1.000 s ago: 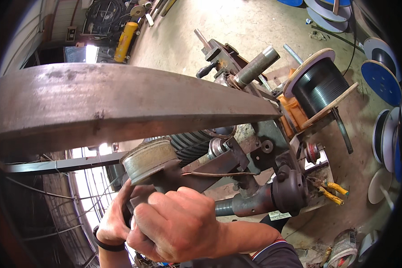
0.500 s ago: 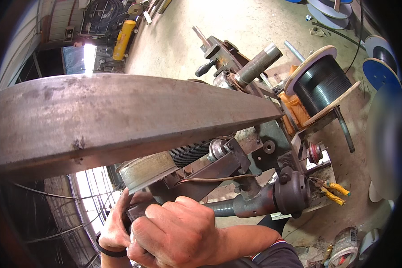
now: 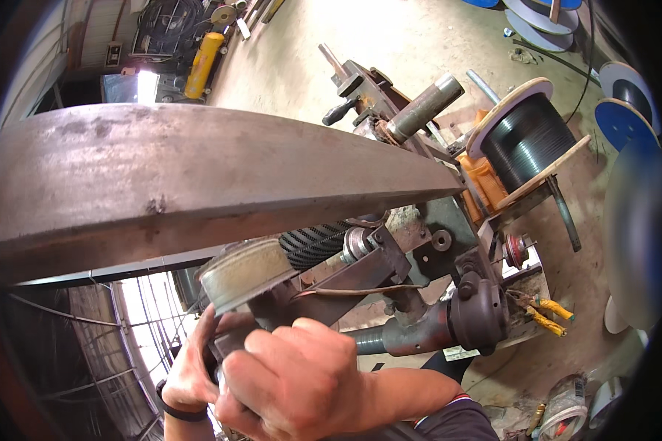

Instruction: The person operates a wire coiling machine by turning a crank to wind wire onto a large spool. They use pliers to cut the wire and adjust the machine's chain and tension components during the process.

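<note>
Both my hands are clasped low in the middle, under a tan round drum of a greasy machine. My left hand, with a black band on the wrist, wraps its fingers around a dark metal part just below the drum. My right hand is closed into a fist over the same part, in front of the left hand. Most of what they grip is hidden by the fingers. A black ribbed roller and a grey shaft housing lie just beyond the hands.
A broad rusty steel beam crosses above the hands. On the right is a wooden spool of black wire on an orange mount, with yellow-handled pliers below it. Blue reels stand far right, a wire cage lower left.
Both hands keep their clasp in nearly the same place. The view has shifted a little, so the beam fills more of the picture.
</note>
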Demonstrator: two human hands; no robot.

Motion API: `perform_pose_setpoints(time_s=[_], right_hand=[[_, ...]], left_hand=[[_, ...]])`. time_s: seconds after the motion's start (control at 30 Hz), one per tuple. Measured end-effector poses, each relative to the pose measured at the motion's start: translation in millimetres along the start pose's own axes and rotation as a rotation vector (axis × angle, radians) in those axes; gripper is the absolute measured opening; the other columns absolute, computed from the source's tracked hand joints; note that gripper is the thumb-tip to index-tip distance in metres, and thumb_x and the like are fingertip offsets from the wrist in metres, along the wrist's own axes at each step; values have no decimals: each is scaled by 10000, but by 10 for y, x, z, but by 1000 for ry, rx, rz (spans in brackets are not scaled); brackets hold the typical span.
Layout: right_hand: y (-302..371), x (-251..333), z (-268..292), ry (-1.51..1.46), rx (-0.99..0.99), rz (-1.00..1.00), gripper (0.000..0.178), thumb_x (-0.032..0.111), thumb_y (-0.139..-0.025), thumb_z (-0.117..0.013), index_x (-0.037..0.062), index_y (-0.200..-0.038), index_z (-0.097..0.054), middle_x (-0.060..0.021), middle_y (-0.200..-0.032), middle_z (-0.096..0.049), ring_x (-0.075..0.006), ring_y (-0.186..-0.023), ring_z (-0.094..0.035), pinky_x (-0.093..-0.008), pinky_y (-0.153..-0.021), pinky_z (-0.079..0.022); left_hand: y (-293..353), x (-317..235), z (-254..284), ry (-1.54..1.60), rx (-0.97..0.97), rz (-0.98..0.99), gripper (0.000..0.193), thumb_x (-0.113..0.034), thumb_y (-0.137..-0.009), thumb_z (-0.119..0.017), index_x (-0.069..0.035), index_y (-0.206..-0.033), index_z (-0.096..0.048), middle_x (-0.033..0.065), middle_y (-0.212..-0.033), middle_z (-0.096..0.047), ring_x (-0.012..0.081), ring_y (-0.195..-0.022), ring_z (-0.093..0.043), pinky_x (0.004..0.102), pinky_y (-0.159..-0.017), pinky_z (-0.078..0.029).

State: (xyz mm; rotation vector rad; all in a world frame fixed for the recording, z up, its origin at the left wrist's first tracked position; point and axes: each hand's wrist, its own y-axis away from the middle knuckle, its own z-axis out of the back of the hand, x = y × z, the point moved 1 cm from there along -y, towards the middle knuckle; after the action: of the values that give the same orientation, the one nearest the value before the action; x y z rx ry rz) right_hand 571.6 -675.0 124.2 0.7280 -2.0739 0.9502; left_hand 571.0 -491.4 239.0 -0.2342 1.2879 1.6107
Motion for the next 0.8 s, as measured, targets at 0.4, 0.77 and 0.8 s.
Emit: perform_pose_setpoints(time_s=[0.4,0.77,0.8], right_hand=[[-9,-36,-22,-2,-48,22,222,127,-692,-676,128,-642,-460,-25,-585,-368,-195,-466,-414,-337,-455,-303],[6,-15,-19,4,-58,56,212,145,-676,-689,131,-655,-479,-17,-594,-383,-195,-472,-426,-337,-457,-318],[22,-27,-35,4,-72,64,214,146,-675,-690,131,-654,-477,-17,-594,-382,-194,-472,-426,-336,-456,-319]], left_hand=[[-31,-199,-207,235,-241,212,1451,-190,-353,-1061,-103,-1595,-315,235,-1431,-508,338,-1321,-526,468,-1130,-384],[17,-128,-239,218,-186,80,1457,-263,-399,-1049,-38,-1606,-264,216,-1415,-509,315,-1301,-527,434,-1124,-385],[-7,-152,-258,221,-190,98,1459,-267,-393,-1047,-23,-1601,-266,211,-1413,-515,308,-1298,-533,428,-1124,-386]])
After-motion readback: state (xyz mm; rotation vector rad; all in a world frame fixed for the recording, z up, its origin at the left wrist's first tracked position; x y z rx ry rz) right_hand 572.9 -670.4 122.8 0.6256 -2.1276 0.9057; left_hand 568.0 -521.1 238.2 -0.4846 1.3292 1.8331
